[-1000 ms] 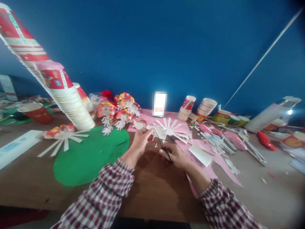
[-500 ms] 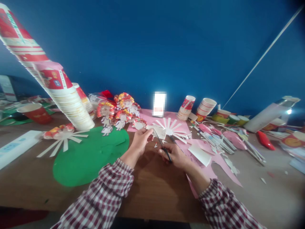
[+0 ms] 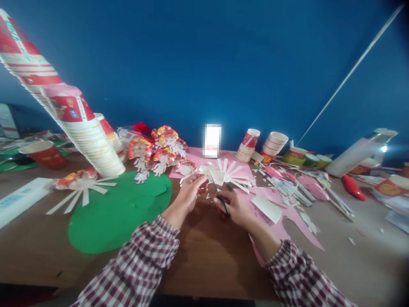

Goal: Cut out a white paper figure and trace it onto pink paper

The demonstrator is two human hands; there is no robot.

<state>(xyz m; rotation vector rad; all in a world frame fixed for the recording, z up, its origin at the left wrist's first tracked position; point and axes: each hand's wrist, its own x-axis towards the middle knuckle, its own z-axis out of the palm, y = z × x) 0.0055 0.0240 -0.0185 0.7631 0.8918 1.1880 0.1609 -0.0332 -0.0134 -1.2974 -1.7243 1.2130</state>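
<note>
My left hand (image 3: pixel 191 190) pinches a small white piece of paper (image 3: pixel 214 175) by its left edge, a little above the table. My right hand (image 3: pixel 232 205) is closed round the dark handles of a pair of scissors (image 3: pixel 223 203). The blades point up and to the left and lie across the paper. Behind the paper a white cup cut into spread strips (image 3: pixel 234 174) rests on pink paper. Paper figures with red and yellow curled rims (image 3: pixel 162 158) stand left of my left hand. The far ends of the blades blend into the pale paper.
A green paper oval (image 3: pixel 118 217) lies to the left, with tall leaning paper cup stacks (image 3: pixel 92 145) behind it. Shorter cup stacks (image 3: pixel 274 145) stand at the back right. Pink paper (image 3: pixel 271 213), scraps, pens and a red marker-like thing (image 3: pixel 354 188) lie to the right.
The white paper between my hands has turned slightly and shows more of its face. My left hand has shifted slightly; the right still grips the scissors. The whole view has moved a little.
</note>
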